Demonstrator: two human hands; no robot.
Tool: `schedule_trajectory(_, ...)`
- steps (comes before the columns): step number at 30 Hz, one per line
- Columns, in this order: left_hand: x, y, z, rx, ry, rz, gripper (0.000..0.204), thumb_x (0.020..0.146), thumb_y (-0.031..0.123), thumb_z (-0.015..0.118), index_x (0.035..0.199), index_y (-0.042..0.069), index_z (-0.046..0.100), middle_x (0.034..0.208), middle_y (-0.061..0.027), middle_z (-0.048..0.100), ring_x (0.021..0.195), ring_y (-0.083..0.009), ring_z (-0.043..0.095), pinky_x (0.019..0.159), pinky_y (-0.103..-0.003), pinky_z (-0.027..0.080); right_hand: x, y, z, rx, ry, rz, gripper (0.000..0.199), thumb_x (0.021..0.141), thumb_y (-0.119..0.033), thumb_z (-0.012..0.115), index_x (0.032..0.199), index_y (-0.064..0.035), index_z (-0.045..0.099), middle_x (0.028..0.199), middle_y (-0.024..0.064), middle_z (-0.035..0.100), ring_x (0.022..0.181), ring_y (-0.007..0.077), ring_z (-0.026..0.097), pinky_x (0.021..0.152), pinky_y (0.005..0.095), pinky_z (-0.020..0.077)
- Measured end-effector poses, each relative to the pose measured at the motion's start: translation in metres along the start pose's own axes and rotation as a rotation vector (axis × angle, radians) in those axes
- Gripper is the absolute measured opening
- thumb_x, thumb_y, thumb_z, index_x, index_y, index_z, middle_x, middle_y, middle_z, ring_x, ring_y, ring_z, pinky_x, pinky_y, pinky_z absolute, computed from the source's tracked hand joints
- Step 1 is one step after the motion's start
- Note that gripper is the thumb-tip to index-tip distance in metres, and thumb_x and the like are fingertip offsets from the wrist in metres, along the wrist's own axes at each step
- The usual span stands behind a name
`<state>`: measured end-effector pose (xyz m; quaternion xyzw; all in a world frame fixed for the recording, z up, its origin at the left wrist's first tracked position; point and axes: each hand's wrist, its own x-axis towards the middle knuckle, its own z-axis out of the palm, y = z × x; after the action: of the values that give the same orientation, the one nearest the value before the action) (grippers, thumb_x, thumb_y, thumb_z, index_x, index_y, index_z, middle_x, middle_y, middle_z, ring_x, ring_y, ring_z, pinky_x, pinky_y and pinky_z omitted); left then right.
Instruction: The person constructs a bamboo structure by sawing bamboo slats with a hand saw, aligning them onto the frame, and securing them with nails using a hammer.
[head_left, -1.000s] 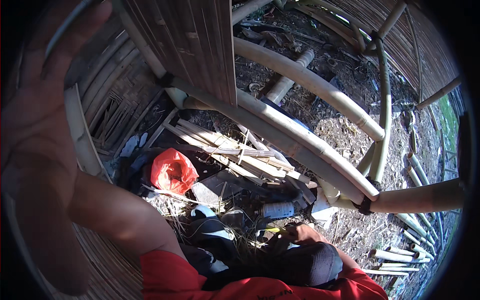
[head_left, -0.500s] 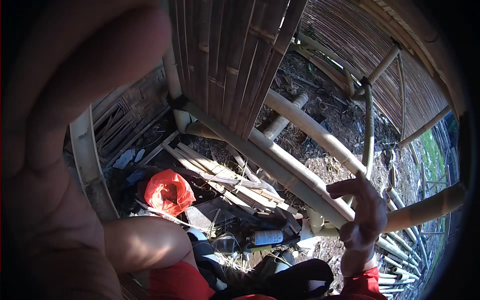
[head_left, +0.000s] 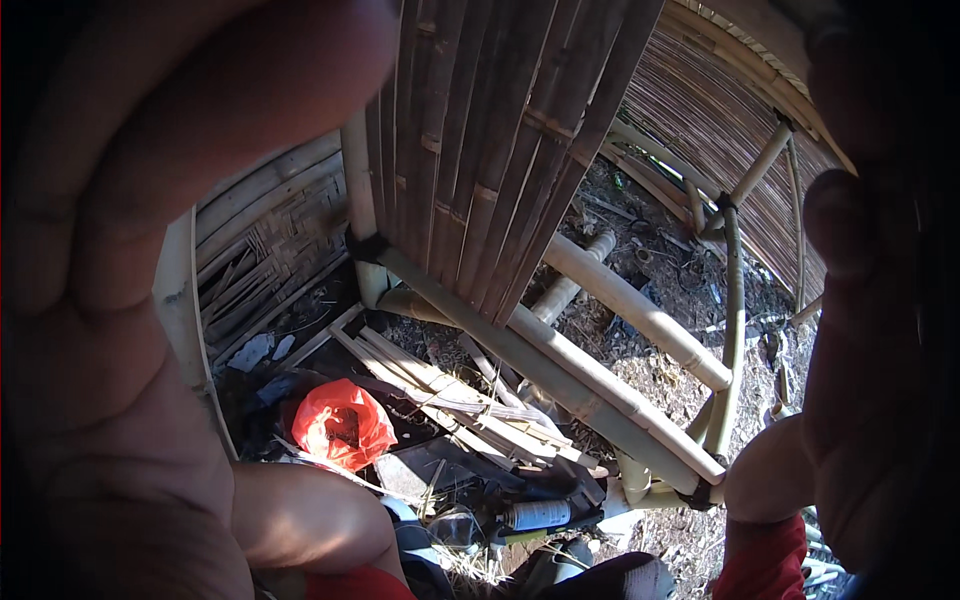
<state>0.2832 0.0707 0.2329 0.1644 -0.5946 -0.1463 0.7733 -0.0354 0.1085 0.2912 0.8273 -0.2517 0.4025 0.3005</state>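
Very close to the view, my left hand point(head_left: 120, 360) fills the left side. Its fingers reach up and bend over at the top, with nothing visible in them. On the right, my right hand point(head_left: 860, 380) is raised just as close, dark and partly lost in the black rim. Its fingers point upward and seem apart, and I see nothing held. Between the hands stands a panel of dark bamboo slats point(head_left: 490, 150), resting by a slanting bamboo rail point(head_left: 560, 385). Neither hand appears to touch it.
An open orange-red plastic bag point(head_left: 345, 425) sits low on the left beside split bamboo strips point(head_left: 450, 390). A spray can point(head_left: 540, 515) and a clear cup point(head_left: 455, 527) lie nearer. Bamboo poles point(head_left: 640, 305) cross at right; a woven wall point(head_left: 275, 240) stands at left.
My right hand has risen from beside the bamboo rail to close at the right edge. My left hand reaches slightly further right across the top. The view has shifted a little.
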Motion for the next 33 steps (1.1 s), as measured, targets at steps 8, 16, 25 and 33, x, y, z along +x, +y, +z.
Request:
schedule_trajectory(8, 0.002, -0.017, -0.008, 0.234, -0.285, 0.063, 0.075, 0.102, 0.038, 0.063, 0.153, -0.010, 0.035, 0.156, -0.0309, 0.041, 0.147, -0.0428, 0.040, 0.121, -0.052, 0.036, 0.005, 0.004, -0.001, -0.035, -0.029, -0.041, 0.078, 0.087, -0.049, 0.079, 0.140, 0.0032, 0.055, 0.099, 0.0168, 0.074, 0.087, 0.0248, 0.073, 0.071, 0.0334, 0.0578)
schedule_trajectory(16, 0.002, -0.015, -0.018, 0.271, -0.309, 0.103, 0.073, 0.102, 0.037, 0.063, 0.152, -0.010, 0.037, 0.154, -0.0306, 0.043, 0.144, -0.0417, 0.043, 0.120, -0.051, 0.038, 0.013, -0.003, -0.008, -0.048, -0.064, -0.054, 0.079, 0.087, -0.046, 0.080, 0.141, 0.0041, 0.054, 0.102, 0.0187, 0.073, 0.090, 0.0265, 0.072, 0.073, 0.0341, 0.0577)
schedule_trajectory(25, 0.006, -0.008, -0.026, 0.236, -0.338, 0.120, 0.070, 0.102, 0.035, 0.063, 0.151, -0.010, 0.039, 0.151, -0.0302, 0.046, 0.142, -0.0405, 0.046, 0.118, -0.049, 0.040, 0.020, -0.014, -0.013, -0.059, -0.084, -0.065, 0.079, 0.087, -0.044, 0.081, 0.143, 0.0051, 0.052, 0.105, 0.0208, 0.072, 0.094, 0.0285, 0.072, 0.075, 0.0349, 0.0577)
schedule_trajectory(33, 0.002, 0.004, -0.032, 0.238, -0.331, 0.097, 0.068, 0.103, 0.034, 0.063, 0.150, -0.010, 0.041, 0.149, -0.0299, 0.049, 0.140, -0.0394, 0.049, 0.117, -0.048, 0.041, 0.024, -0.019, -0.010, -0.032, -0.104, -0.071, 0.080, 0.087, -0.041, 0.081, 0.144, 0.0060, 0.051, 0.108, 0.0227, 0.072, 0.098, 0.0302, 0.072, 0.077, 0.0357, 0.0577)
